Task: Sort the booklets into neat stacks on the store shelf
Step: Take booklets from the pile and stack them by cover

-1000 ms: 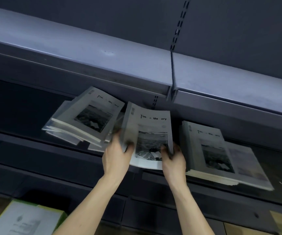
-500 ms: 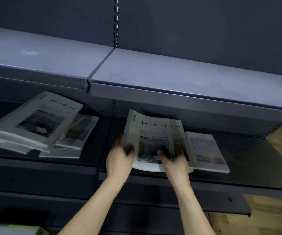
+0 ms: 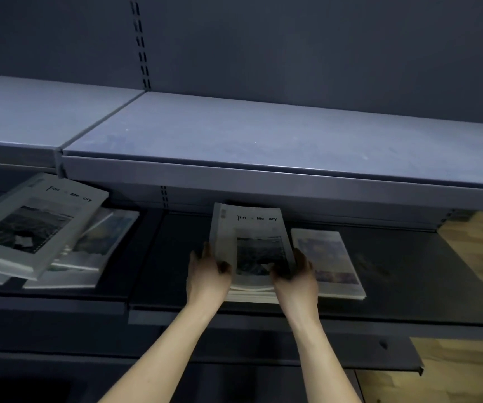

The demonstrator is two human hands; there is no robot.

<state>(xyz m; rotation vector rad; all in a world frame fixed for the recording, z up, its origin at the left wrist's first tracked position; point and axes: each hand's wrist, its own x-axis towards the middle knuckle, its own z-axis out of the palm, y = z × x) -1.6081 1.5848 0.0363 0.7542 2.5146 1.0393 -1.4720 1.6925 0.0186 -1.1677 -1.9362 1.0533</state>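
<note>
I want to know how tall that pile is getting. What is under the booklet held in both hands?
Under the held booklet, white edges of several more booklets show, stacked on the lower shelf. Their covers and exact count are hidden. The left hand and right hand grip its sides.

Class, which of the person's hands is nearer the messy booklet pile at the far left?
Left. The left hand is on the pile's side; the right hand lies farther right.
</note>
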